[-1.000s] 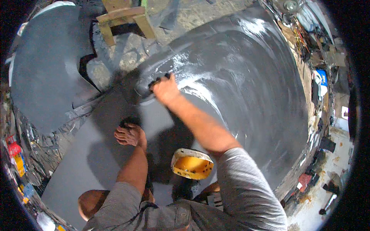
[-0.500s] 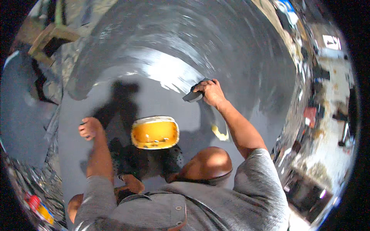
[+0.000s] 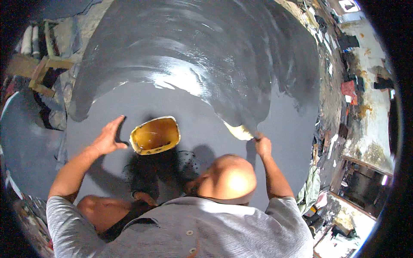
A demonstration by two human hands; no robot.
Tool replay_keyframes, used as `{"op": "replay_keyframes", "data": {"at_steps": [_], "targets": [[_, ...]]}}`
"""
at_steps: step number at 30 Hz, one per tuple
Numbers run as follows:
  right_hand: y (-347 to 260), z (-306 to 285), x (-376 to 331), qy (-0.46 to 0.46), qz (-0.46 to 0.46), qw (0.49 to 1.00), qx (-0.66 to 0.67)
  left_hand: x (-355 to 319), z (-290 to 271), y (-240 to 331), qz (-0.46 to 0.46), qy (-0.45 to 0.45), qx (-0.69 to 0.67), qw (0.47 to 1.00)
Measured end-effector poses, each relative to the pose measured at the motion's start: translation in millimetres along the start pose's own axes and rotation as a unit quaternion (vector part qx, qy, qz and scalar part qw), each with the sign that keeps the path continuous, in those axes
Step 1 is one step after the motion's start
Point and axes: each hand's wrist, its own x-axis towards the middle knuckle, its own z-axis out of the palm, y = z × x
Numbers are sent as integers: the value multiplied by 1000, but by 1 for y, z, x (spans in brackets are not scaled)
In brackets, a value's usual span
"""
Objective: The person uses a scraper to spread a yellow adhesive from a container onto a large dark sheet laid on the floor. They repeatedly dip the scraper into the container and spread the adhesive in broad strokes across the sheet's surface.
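Note:
My right hand (image 3: 263, 146) is closed round a dark flat spreader (image 3: 257, 135), most of it hidden by the fingers. The spreader touches the right end of a cream-coloured streak of paste (image 3: 239, 132) on a large grey sheet (image 3: 172, 101). Beyond it, a wide, wet, shiny coating (image 3: 193, 51) covers the far part of the sheet in curved strokes. To the left, an open-topped yellow tub (image 3: 155, 134) with a whitish rim and dark smears stands on the sheet. Beside the tub's left wall is my left hand (image 3: 107, 139), its fingers and thumb spread and holding nothing.
Wooden framing (image 3: 43, 75) and another dark sheet (image 3: 26, 146) lie at the left. Scraps and clutter (image 3: 329, 86) line the sheet's right edge, before a stained wall (image 3: 365, 99). My bent knee (image 3: 228, 178) rises near the paste. Dark spatters mark the sheet below the tub.
My right hand has brought the spreader rightward and nearer to me, to the paste. My left hand, curled before, has opened next to the tub. The coating now reaches down to the paste.

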Motion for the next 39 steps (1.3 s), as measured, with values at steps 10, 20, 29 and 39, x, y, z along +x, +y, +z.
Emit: {"op": "replay_keyframes", "data": {"at_steps": [10, 20, 29, 39], "targets": [[-155, 23, 19, 5, 129, 990, 59, -3, 122, 8, 35, 105, -287, 952], [-469, 42, 45, 20, -60, 992, 113, -69, 136, -18, 89, 233, -218, 943], [-712, 108, -62, -44, -320, 945, 48, -219, 205, -99, -274, 349, -138, 886], [-602, 84, -32, -48, -593, 756, -273, -265, 237, -192, -595, 369, -59, 712]]}}
